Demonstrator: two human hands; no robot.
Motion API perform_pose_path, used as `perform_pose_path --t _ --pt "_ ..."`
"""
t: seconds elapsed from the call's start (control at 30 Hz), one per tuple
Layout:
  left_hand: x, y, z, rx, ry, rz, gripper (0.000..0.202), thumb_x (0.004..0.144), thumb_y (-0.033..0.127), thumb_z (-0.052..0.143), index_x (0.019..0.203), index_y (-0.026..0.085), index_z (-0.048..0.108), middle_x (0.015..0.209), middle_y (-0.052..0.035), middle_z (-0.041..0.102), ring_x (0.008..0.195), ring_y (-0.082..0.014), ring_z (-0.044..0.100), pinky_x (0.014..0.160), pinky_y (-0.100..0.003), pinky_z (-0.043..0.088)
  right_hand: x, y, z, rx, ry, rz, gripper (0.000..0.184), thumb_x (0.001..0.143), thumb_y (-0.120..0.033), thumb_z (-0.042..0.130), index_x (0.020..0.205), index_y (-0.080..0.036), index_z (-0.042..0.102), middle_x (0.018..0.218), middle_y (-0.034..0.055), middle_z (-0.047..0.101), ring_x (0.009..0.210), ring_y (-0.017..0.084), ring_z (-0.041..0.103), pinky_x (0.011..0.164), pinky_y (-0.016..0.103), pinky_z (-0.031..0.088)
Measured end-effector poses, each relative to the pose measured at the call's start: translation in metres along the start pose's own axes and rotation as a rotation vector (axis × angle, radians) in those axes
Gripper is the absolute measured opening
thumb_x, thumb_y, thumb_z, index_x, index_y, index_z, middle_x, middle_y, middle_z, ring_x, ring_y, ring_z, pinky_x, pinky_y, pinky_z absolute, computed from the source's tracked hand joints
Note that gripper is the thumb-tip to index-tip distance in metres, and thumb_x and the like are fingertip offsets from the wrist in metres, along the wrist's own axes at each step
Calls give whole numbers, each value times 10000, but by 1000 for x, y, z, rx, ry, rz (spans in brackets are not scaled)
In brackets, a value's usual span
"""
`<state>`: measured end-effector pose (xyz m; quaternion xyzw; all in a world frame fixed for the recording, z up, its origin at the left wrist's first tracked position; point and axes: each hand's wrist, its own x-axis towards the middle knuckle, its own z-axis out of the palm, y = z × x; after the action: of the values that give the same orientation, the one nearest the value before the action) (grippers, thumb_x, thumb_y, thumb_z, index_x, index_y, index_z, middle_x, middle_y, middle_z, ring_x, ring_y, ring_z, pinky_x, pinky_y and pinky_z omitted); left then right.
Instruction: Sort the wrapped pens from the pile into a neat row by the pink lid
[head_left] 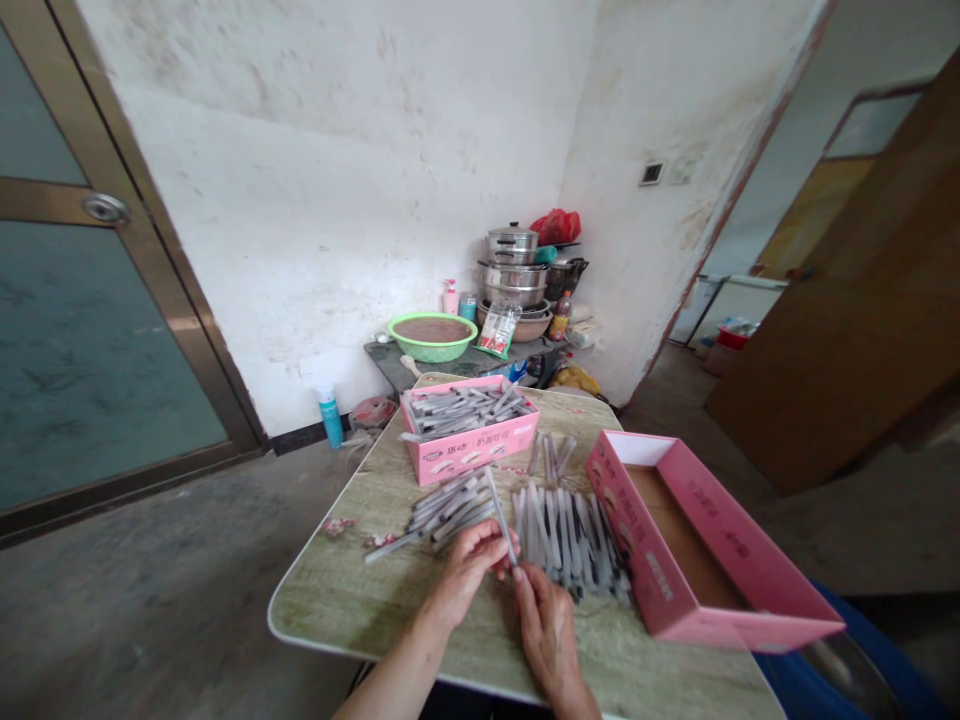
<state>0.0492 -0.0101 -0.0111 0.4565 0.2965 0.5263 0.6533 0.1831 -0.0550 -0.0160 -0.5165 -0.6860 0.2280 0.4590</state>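
My left hand [471, 560] is closed, pinching a slim whitish pen [499, 508] that stands tilted above the table. The fingers of my right hand [546, 620] close around the lower end of the same pen, so that tip is hidden. Just beyond my right hand, a pile of similar pens [566, 535] with dark ends lies side by side. Another loose pile of pens [450, 508] is to the left, behind my left hand. Behind them stands a pink box [474, 452] heaped with more pens.
An open pink box [660, 590] with a bare brown bottom sits at the table's right side. The pale green table [337, 590] has a rounded left corner. Behind it, a low dark stand holds a green basin [431, 350] and stacked steel pots [514, 285].
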Motion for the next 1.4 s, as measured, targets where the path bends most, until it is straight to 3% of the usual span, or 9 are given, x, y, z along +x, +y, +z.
perform_pose_path --t 0.37,0.63,0.77,0.87,1.1,1.27,1.4 --pt "7 -9 -4 8 59 -20 306 788 385 665 884 94 662 715 -51 628 588 -107 518 539 -214 414 -1 6 2 -3 2 -10 368 956 -382 386 781 -169 630 608 10 598 523 113 536 545 180 399" --pt "8 -9 -3 58 99 -27 283 766 385 684 807 107 654 628 -17 597 549 -105 511 532 -217 420 -1 3 2 -23 102 38 340 886 -451 517 718 -170 610 578 0 589 504 117 527 506 183 395" --pt "7 -3 -1 49 117 -12 276 772 383 679 808 111 651 650 -17 598 577 -107 523 559 -218 428 -1 2 1 -17 49 -3 331 936 -409 431 862 -168 645 709 39 658 605 141 603 595 195 436" --pt "7 -3 -1 49 93 -9 286 772 386 678 800 103 647 640 -22 597 547 -101 509 542 -219 419 -1 3 1 -35 32 -37 365 958 -381 373 860 -170 653 722 49 666 608 142 613 598 198 434" --pt "8 -4 -2 56 98 -15 296 766 402 680 820 112 655 656 -27 610 566 -109 521 561 -222 420 -1 6 2 -41 105 42 339 892 -459 499 836 -159 647 627 19 637 528 129 576 525 186 432" --pt "8 -1 -1 54 97 -14 309 762 416 680 805 111 656 649 -24 608 549 -107 514 544 -222 415 0 5 1 -45 24 -31 377 955 -397 379 862 -166 662 725 60 672 612 150 620 594 201 443" --pt "8 -2 -1 49 87 -25 318 751 423 689 800 110 655 640 -25 615 550 -112 522 549 -227 419 -1 6 2 -32 68 30 343 914 -442 469 822 -161 643 652 32 647 547 135 584 553 195 434"
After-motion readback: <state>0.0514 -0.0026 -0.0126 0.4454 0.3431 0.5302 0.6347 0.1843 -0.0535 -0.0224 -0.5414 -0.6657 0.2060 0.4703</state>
